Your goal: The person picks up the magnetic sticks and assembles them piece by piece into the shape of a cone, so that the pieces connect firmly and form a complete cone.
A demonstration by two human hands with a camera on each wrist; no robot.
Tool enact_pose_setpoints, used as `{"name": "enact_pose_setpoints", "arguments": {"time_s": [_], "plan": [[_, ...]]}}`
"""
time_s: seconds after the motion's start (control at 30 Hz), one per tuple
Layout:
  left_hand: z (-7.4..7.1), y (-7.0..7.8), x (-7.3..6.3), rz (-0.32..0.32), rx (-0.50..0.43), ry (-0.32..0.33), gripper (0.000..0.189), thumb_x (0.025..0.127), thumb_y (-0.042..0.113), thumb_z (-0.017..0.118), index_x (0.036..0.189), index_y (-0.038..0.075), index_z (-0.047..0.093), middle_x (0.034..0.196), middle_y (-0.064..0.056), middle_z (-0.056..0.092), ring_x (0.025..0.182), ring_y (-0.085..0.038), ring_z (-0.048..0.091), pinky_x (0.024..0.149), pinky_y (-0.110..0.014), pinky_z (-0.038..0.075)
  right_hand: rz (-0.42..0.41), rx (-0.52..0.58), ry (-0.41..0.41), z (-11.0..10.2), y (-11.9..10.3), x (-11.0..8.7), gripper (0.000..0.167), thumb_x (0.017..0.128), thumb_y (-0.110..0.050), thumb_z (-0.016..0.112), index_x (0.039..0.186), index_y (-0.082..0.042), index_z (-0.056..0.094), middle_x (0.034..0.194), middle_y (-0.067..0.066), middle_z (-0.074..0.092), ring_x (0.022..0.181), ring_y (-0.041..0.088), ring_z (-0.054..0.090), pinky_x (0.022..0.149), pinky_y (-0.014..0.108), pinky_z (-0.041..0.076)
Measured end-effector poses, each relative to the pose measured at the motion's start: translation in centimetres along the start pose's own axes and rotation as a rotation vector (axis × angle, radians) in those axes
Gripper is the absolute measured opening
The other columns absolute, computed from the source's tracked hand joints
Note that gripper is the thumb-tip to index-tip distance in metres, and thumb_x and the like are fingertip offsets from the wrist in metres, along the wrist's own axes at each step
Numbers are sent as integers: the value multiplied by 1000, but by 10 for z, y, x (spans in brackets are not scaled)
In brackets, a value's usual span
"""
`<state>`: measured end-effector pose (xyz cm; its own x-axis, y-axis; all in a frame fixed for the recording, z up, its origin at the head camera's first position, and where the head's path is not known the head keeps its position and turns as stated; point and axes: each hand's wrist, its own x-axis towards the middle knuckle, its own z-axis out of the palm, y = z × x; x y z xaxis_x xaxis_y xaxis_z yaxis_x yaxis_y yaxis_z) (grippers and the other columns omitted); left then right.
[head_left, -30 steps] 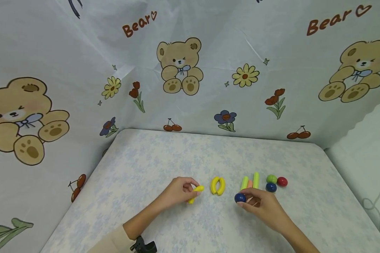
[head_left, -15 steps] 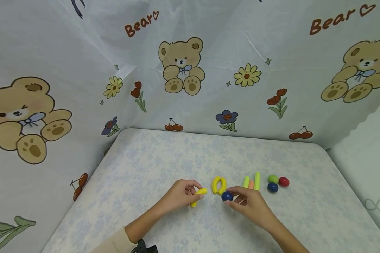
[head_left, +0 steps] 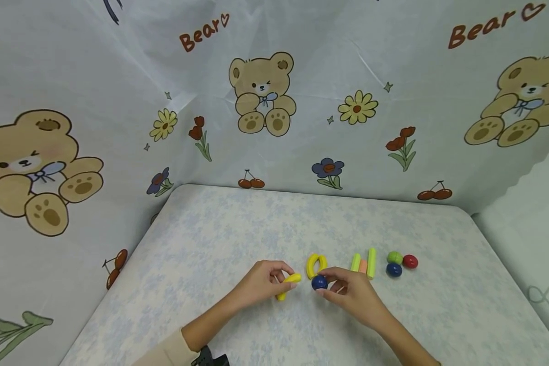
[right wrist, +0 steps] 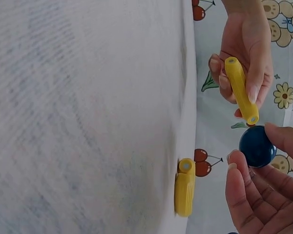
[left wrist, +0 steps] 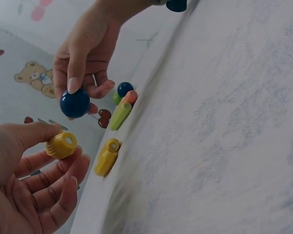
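Observation:
Between thumb and fingers my left hand [head_left: 262, 280] pinches a curved yellow magnetic rod [right wrist: 239, 87], which has a small grey disc in each end. My right hand [head_left: 353, 296] pinches a glossy dark blue ball [head_left: 319, 282] by its sides. The two hands face each other low over the table, with the ball close to one end of the rod. In the right wrist view, the rod's lower end is right at the ball's upper edge. Just behind the ball, two more curved yellow rods [head_left: 310, 266] lie as an oval.
Light green rods [head_left: 371, 263] and an orange rod [head_left: 363, 266] lie behind my right hand. Farther right sit a green ball [head_left: 395, 257], a red ball [head_left: 410, 262] and another blue ball [head_left: 394, 270]. A bear-print cloth [head_left: 302, 152] hangs behind the table [head_left: 238, 223].
My right hand has carried the blue ball leftward, from in front of the green rods to beside the held yellow rod. My left hand has shifted only slightly.

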<state>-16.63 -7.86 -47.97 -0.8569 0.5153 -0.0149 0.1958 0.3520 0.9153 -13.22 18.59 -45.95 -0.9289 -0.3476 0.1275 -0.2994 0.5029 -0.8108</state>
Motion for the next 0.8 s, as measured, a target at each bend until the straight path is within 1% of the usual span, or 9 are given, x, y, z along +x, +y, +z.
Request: {"name": "enact_pose_setpoints", "arguments": {"time_s": [0.13,0.23,0.43,0.5,0.6,0.67,0.8], "plan": [[2,2,-1,-3,-20,-12,15,92,23,78,105,17,74,75,2,70,57,-23,66,50,-26,51,-4,-4,8,4,-2,1,37,87,-23,83,117,-4,72,101,3,75,72,7,66,64,26,58],[4,2,-2,-4,-28,-22,15,93,21,77,106,16,74,75,1,70,57,-24,66,50,-26,51,-18,-12,14,5,-3,2,36,87,-22,83,117,-4,72,100,3,75,71,6,66,63,26,58],[6,1,-1,11,-23,-23,15,93,19,77,107,15,74,76,2,70,55,-15,64,49,-24,50,-26,-18,15,9,-3,5,34,87,-20,83,115,-3,73,100,4,75,71,6,66,64,25,58],[7,0,-1,18,-26,-22,15,92,18,77,107,14,74,75,3,70,54,-15,64,49,-24,49,-24,-18,11,10,-3,6,34,87,-20,83,114,-4,73,101,4,75,72,6,67,64,25,58],[7,0,0,18,-28,-25,15,92,19,77,106,14,74,75,3,69,54,-17,64,48,-24,49,-19,-20,2,12,-2,8,34,87,-21,83,114,-4,73,101,3,75,71,5,67,64,24,58],[7,-1,0,16,-32,-35,15,93,20,77,106,14,74,74,3,69,55,-22,65,47,-25,49,-15,-17,-5,14,-2,9,34,87,-22,83,115,-4,73,101,4,75,71,6,67,64,25,58],[5,-6,0,3,-45,-81,15,95,24,74,108,17,74,74,1,71,55,-28,66,46,-29,50,2,8,-45,15,0,12,31,88,-18,82,114,-4,72,101,5,74,73,9,68,64,26,58]]}}
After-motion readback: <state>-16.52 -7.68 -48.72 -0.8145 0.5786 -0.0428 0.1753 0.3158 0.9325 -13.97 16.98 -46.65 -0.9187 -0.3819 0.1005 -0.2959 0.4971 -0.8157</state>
